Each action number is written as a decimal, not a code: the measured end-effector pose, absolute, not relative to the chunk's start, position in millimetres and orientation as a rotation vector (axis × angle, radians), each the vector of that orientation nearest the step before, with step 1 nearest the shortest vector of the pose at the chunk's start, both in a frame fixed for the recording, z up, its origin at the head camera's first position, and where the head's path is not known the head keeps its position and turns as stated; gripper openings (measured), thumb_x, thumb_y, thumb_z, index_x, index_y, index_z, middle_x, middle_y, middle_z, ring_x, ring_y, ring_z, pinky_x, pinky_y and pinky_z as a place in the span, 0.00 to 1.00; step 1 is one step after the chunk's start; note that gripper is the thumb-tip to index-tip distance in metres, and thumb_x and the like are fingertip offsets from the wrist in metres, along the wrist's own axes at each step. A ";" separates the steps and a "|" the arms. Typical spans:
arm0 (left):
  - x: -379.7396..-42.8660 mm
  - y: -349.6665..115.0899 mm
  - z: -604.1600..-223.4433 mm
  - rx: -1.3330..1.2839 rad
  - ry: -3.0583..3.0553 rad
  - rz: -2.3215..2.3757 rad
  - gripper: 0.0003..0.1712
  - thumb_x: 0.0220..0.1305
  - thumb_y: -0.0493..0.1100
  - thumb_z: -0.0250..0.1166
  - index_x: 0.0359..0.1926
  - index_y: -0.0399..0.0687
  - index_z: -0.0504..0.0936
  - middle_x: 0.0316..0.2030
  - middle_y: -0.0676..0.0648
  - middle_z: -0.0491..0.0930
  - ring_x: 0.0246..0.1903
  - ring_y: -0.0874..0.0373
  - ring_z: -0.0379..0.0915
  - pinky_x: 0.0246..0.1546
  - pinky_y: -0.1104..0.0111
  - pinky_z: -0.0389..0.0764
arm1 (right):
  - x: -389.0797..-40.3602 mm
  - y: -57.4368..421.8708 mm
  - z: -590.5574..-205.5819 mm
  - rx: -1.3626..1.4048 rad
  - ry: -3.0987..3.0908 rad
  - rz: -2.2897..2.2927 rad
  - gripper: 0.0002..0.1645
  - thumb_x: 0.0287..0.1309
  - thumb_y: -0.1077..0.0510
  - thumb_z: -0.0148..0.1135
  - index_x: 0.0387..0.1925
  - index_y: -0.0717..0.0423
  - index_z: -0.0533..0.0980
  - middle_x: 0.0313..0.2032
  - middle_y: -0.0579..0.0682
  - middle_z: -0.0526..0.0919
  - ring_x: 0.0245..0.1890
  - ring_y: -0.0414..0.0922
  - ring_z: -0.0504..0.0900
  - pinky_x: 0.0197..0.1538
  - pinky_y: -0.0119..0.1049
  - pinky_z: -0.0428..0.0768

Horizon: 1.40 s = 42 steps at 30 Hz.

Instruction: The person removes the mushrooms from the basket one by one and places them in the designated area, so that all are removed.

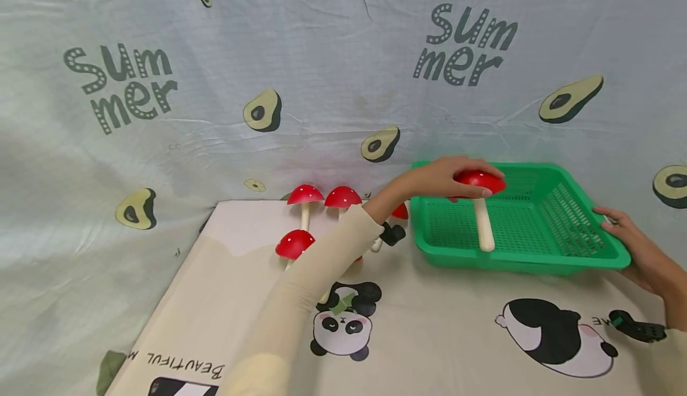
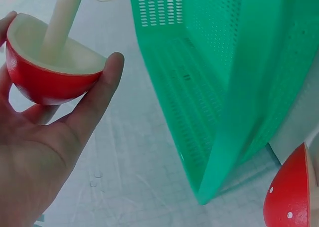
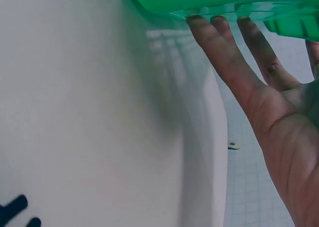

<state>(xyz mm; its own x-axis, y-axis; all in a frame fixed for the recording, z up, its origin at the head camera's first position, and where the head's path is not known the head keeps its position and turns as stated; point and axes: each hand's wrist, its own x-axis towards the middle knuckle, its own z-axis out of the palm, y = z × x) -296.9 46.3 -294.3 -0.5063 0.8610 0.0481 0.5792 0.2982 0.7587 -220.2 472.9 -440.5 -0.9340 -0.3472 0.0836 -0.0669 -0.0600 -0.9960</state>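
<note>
My left hand [image 1: 452, 178] grips a toy mushroom [image 1: 485, 223] by its red, white-dotted cap, the pale stem pointing down. In the head view the mushroom overlaps the left part of a green plastic basket [image 1: 528, 262]. Seen from the left wrist, fingers and thumb spread around the red cap [image 2: 55, 85], whose hollow pale underside shows. My right hand [image 1: 638, 253] holds the basket at its right rim. In the right wrist view, its fingers [image 3: 224, 62] reach up to the underside of the green basket [image 3: 224, 0].
Left of the basket stand several more toy mushrooms [image 1: 294, 244], some partly hidden behind my left sleeve [image 1: 300, 294]. A pale tablecloth [image 1: 429, 330] with panda prints covers the table. A patterned curtain [image 1: 322, 56] hangs right behind it.
</note>
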 end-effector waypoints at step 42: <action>-290.8 -14.6 -293.1 1.290 2.216 0.735 0.23 0.71 0.55 0.63 0.65 0.63 0.77 0.61 0.60 0.73 0.59 0.64 0.65 0.57 0.71 0.73 | -216.6 470.3 -445.3 -0.365 2.031 -2.182 0.25 0.81 0.61 0.36 0.70 0.32 0.56 0.50 0.36 0.75 0.32 0.41 0.84 0.30 0.34 0.85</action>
